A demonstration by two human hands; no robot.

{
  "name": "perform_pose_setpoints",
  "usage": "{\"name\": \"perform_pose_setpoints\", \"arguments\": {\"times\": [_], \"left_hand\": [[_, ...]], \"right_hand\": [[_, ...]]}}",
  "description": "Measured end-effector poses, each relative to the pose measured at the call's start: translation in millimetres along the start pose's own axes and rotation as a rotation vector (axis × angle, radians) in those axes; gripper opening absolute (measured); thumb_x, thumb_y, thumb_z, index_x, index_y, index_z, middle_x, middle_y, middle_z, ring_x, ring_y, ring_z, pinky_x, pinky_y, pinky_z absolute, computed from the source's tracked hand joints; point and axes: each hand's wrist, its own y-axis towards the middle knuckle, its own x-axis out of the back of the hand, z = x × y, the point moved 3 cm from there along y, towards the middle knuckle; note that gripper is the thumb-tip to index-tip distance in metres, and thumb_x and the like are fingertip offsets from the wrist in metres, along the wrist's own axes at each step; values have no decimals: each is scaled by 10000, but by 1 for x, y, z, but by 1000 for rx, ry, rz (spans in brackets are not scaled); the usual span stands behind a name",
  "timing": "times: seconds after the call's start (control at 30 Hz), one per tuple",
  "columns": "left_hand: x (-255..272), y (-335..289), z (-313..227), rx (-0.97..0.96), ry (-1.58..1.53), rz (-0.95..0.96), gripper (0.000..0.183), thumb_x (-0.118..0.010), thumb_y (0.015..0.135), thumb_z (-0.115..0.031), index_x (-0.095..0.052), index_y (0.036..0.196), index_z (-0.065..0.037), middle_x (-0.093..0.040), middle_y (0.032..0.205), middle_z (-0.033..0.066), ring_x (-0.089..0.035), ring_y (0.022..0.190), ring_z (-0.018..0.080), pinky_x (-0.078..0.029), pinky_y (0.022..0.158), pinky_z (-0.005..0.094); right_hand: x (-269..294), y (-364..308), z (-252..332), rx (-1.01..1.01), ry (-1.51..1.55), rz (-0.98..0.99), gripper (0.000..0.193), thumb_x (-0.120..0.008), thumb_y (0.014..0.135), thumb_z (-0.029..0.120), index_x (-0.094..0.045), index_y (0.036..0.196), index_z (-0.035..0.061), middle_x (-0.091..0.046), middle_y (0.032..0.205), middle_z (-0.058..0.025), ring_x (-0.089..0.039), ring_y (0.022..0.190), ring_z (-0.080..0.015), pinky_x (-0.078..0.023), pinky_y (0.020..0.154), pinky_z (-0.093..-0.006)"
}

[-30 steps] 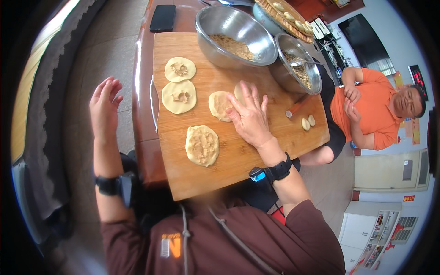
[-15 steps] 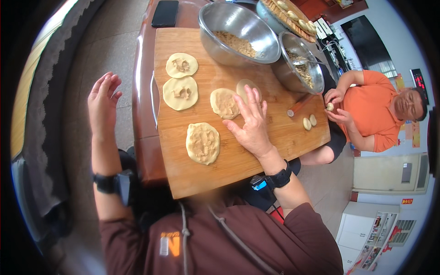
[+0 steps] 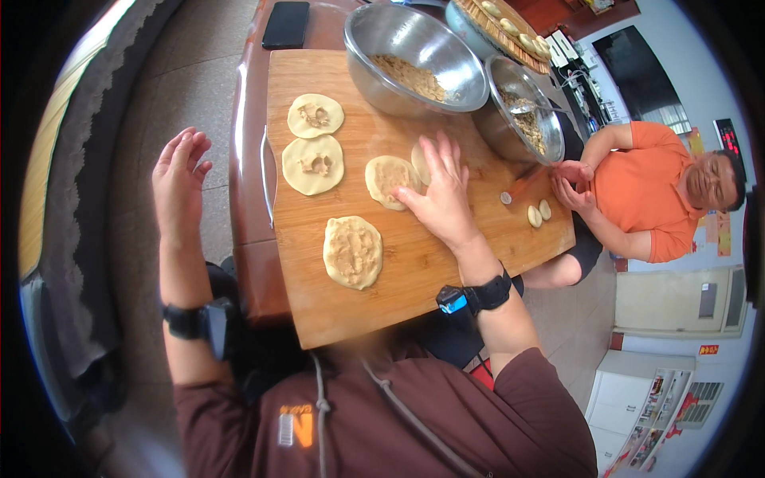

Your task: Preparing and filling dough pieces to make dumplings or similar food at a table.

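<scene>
My right hand is open over the wooden board, its fingers covering much of a plain dough round. The thumb reaches the edge of a dough round thinly smeared with filling. Nearer me lies a dough round thickly coated in lumpy filling. Farther left are two more, an upper dough round and a lower dough round, each with a small dab of filling in its middle. My left hand hangs in the air left of the table, fingers loosely bent and holding nothing.
On the cutting board lie a rolling pin and two small dough pieces. Beyond are a large steel bowl, a smaller steel bowl, a wicker tray and a phone. A co-worker in orange sits right.
My right hand has shifted slightly away from me and right, further over the plain round. The co-worker's hands have come together around their dough piece. My left hand stays put.
</scene>
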Motion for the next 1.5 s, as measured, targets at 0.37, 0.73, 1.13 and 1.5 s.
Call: {"name": "perform_pose_setpoints", "arguments": {"times": [0.37, 0.73, 1.13, 1.5], "left_hand": [[0, 2, 0, -13, 7, 6, 279, -544, 906, -159, -541, 1136, 0, -622, 1002, 67, -584, 935, 140, -443, 744, 264], [8, 6, 4, 2, 17, 6, 230, -534, 919, -165, -583, 1109, -45, -640, 1016, 41, -601, 943, 131, -471, 732, 253], [8, 5, 4, 2, 3, 12, 234, -546, 913, -160, -581, 1112, -41, -639, 1003, 37, -602, 931, 127, -474, 716, 243], [9, 8, 6, 9, -9, 17, 231, -541, 916, -157, -582, 1113, -43, -639, 1002, 36, -603, 925, 123, -477, 719, 242]], "right_hand": [[7, 3, 14, -70, -98, 74, 890, -779, 642, 371, -348, 1346, 38, -238, 1445, -221, -193, 1346, -393, -192, 1055, -562], [19, -21, -30, -9, -26, -86, 788, -799, 625, 293, -435, 1269, 19, -312, 1395, -227, -241, 1309, -412, -253, 1034, -505], [30, 0, -21, 111, -138, -244, 742, -787, 640, 310, -461, 1261, 68, -277, 1427, -173, -208, 1330, -396, -236, 1006, -589], [36, -13, -26, 100, 15, -339, 286, -730, 681, 104, -640, 950, 67, -483, 1271, -144, -378, 1233, -368, -310, 981, -473]]}}
